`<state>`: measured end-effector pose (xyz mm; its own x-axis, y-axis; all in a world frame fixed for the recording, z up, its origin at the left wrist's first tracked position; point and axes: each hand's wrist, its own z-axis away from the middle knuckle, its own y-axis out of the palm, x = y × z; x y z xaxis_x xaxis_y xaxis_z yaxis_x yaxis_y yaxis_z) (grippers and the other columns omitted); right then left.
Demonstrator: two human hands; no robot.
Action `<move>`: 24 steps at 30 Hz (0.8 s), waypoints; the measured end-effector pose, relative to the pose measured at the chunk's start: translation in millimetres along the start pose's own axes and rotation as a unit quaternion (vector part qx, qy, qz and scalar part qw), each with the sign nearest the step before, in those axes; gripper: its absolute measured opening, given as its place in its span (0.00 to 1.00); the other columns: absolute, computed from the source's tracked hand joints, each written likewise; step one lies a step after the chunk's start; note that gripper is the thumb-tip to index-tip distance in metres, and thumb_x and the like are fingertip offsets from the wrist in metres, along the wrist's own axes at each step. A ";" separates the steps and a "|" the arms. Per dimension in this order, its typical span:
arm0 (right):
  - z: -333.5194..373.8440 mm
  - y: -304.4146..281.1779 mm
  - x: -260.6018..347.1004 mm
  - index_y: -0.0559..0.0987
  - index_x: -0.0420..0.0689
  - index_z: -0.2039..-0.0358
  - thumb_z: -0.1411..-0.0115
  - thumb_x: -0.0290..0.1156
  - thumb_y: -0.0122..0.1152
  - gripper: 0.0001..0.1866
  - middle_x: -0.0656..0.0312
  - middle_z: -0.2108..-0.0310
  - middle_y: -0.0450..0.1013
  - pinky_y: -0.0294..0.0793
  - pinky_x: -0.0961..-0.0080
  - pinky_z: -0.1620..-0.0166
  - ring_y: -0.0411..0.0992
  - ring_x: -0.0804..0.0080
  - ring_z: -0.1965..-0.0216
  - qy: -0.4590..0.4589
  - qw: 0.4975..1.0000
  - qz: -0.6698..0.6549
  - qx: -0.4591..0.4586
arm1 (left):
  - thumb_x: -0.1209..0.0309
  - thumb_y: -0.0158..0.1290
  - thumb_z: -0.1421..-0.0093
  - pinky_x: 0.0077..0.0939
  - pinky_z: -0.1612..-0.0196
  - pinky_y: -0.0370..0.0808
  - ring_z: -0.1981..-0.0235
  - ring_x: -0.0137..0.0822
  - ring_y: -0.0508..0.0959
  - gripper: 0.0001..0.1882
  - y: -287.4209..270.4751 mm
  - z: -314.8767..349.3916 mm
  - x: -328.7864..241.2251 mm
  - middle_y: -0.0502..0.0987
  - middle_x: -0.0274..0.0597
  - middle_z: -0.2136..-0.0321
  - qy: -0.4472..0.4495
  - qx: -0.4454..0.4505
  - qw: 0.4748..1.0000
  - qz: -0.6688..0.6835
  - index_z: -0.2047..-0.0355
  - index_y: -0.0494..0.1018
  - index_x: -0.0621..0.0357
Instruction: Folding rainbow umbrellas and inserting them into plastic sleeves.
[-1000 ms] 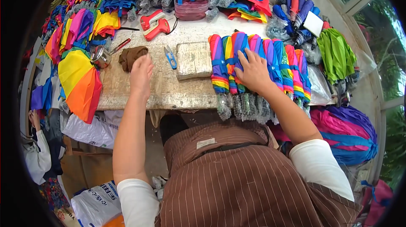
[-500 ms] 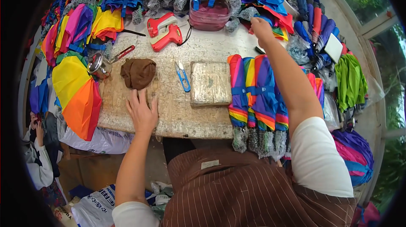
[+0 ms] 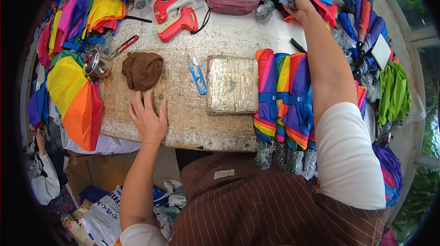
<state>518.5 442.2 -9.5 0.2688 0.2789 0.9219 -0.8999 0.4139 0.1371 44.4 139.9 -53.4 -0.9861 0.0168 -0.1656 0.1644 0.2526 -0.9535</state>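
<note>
My left hand (image 3: 150,116) lies on the worn table with its fingers spread, their tips just by a crumpled brown cloth (image 3: 143,71). At the far right, my right hand (image 3: 300,8) is closed around the bubble-wrapped handle (image 3: 289,3) of a rainbow umbrella in the pile there. Blue thread snips (image 3: 197,78) and a tape-covered block (image 3: 232,85) lie between my arms. Folded rainbow umbrellas (image 3: 295,101) with blue straps and wrapped handles lie side by side right of the block, partly hidden under my right arm.
Two red-and-white tagging guns (image 3: 179,25) lie beyond the cloth, near a clear plastic tub (image 3: 234,2). A metal cup (image 3: 97,63) stands beside a yellow-orange umbrella (image 3: 75,97) at the left edge. Colourful umbrellas (image 3: 105,16) are heaped behind. Another person's arm (image 3: 45,172) shows far left.
The view has shifted slightly. My right hand has closed on the wrapped handle among the far-right umbrellas. My left hand stays by the brown cloth.
</note>
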 end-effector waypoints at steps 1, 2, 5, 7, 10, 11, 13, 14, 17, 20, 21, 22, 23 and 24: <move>3.5 -13.1 5.4 0.72 0.42 0.62 0.44 0.31 0.60 0.11 0.55 0.67 0.71 0.81 0.70 0.68 0.72 0.64 0.66 0.004 0.999 -0.033 0.016 | 0.59 0.49 0.39 0.51 0.36 0.45 0.39 0.52 0.56 0.26 -0.4 0.0 -2.0 0.58 0.57 0.42 0.003 -0.002 1.000 0.002 0.43 0.62 0.55; 19.8 -14.0 11.6 0.71 0.40 0.63 0.45 0.29 0.60 0.11 0.54 0.66 0.70 0.80 0.71 0.69 0.72 0.63 0.66 0.001 0.997 -0.070 0.020 | 0.59 0.49 0.39 0.50 0.36 0.45 0.39 0.52 0.56 0.26 -2.9 3.5 0.5 0.58 0.56 0.42 -0.006 -0.001 1.000 -0.006 0.43 0.62 0.55; 43.0 -51.9 44.5 0.71 0.36 0.64 0.46 0.27 0.61 0.12 0.53 0.66 0.70 0.79 0.73 0.71 0.72 0.62 0.67 -0.008 0.980 -0.187 0.072 | 0.59 0.49 0.39 0.49 0.36 0.45 0.39 0.51 0.56 0.26 -4.4 -0.9 -3.2 0.58 0.56 0.42 -0.004 -0.010 1.000 -0.008 0.43 0.62 0.54; 77.9 -75.0 55.9 0.70 0.36 0.63 0.47 0.26 0.62 0.13 0.54 0.66 0.70 0.78 0.75 0.71 0.72 0.63 0.66 -0.017 0.971 -0.205 0.124 | 0.58 0.49 0.39 0.49 0.36 0.45 0.38 0.51 0.56 0.26 -9.1 3.6 -2.6 0.58 0.55 0.42 -0.007 -0.017 1.000 -0.010 0.43 0.62 0.53; 147.6 -118.5 82.1 0.67 0.36 0.56 0.43 0.27 0.57 0.17 0.54 0.63 0.70 0.75 0.80 0.71 0.72 0.68 0.66 -0.078 0.964 -0.171 0.189 | 0.58 0.49 0.40 0.48 0.35 0.45 0.38 0.50 0.56 0.26 -12.8 6.1 -7.0 0.58 0.55 0.42 -0.006 -0.029 1.000 -0.006 0.43 0.62 0.53; 178.7 -123.6 89.3 0.65 0.35 0.53 0.42 0.28 0.55 0.18 0.54 0.63 0.70 0.73 0.82 0.71 0.71 0.70 0.66 -0.105 0.957 -0.156 0.220 | 0.58 0.50 0.40 0.48 0.35 0.45 0.38 0.50 0.56 0.26 -13.6 9.1 -5.1 0.58 0.55 0.42 -0.012 -0.030 0.999 -0.002 0.44 0.63 0.52; 234.9 -141.0 106.1 0.65 0.34 0.53 0.42 0.28 0.55 0.19 0.54 0.62 0.70 0.72 0.83 0.71 0.71 0.72 0.66 -0.170 0.953 -0.128 0.215 | 0.57 0.50 0.41 0.48 0.35 0.45 0.38 0.50 0.56 0.26 -18.7 10.0 -6.3 0.59 0.55 0.42 -0.008 -0.044 0.999 0.008 0.44 0.63 0.52; 266.2 -144.7 115.4 0.64 0.34 0.52 0.41 0.28 0.54 0.19 0.55 0.61 0.69 0.69 0.84 0.72 0.69 0.75 0.68 -0.185 0.957 -0.117 0.191 | 0.57 0.51 0.41 0.48 0.35 0.45 0.38 0.49 0.56 0.27 -21.2 12.3 -6.9 0.59 0.54 0.42 -0.014 -0.039 0.999 0.011 0.44 0.63 0.52; 328.2 -168.1 138.0 0.62 0.34 0.49 0.41 0.30 0.54 0.22 0.59 0.59 0.66 0.67 0.84 0.73 0.64 0.80 0.71 -0.215 0.928 -0.155 0.262 | 0.56 0.53 0.43 0.47 0.35 0.44 0.38 0.49 0.57 0.27 -28.3 17.8 -0.7 0.60 0.54 0.42 -0.016 -0.049 0.998 0.031 0.45 0.65 0.52; 364.8 -166.3 127.6 0.69 0.38 0.53 0.42 0.35 0.56 0.20 0.60 0.64 0.71 0.69 0.82 0.73 0.68 0.77 0.73 -0.230 0.949 -0.080 0.202 | 0.61 0.54 0.43 0.43 0.37 0.52 0.40 0.49 0.60 0.26 -34.2 22.9 11.2 0.62 0.54 0.43 -0.018 -0.108 0.983 0.145 0.45 0.64 0.54; 381.8 -146.5 117.1 0.71 0.38 0.55 0.42 0.37 0.57 0.19 0.61 0.66 0.73 0.69 0.82 0.74 0.70 0.75 0.75 -0.224 0.960 -0.052 0.162 | 0.61 0.54 0.43 0.43 0.37 0.52 0.40 0.49 0.60 0.26 -23.1 29.7 26.5 0.62 0.54 0.43 -0.019 -0.118 0.982 0.144 0.45 0.64 0.54; 403.2 -125.8 110.5 0.70 0.40 0.53 0.42 0.38 0.57 0.20 0.64 0.68 0.71 0.68 0.82 0.76 0.68 0.77 0.77 -0.196 0.965 -0.059 0.162 | 0.61 0.53 0.41 0.42 0.37 0.52 0.40 0.47 0.60 0.26 -3.9 35.9 50.5 0.62 0.52 0.43 -0.065 -0.153 0.924 0.343 0.44 0.63 0.54; 416.2 -122.8 97.6 0.68 0.41 0.52 0.42 0.38 0.58 0.21 0.65 0.69 0.69 0.67 0.82 0.78 0.67 0.78 0.78 -0.148 0.955 -0.079 0.244 | 0.62 0.52 0.40 0.40 0.37 0.52 0.40 0.45 0.60 0.26 5.6 47.0 64.2 0.61 0.51 0.42 -0.105 -0.175 0.824 0.528 0.43 0.62 0.55; 423.3 -128.0 83.9 0.67 0.43 0.51 0.42 0.38 0.59 0.22 0.67 0.71 0.68 0.65 0.82 0.79 0.66 0.79 0.79 -0.107 0.941 -0.101 0.306 | 0.59 0.50 0.37 0.37 0.37 0.54 0.41 0.43 0.60 0.29 -35.5 41.7 9.6 0.61 0.48 0.42 -0.164 -0.111 0.724 0.661 0.40 0.57 0.56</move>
<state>510.9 45.9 203.6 0.4393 0.0405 0.8974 -0.8845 -0.1553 0.4400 30.2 90.7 -31.6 0.0937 0.1655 -0.9817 0.9146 0.3753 0.1506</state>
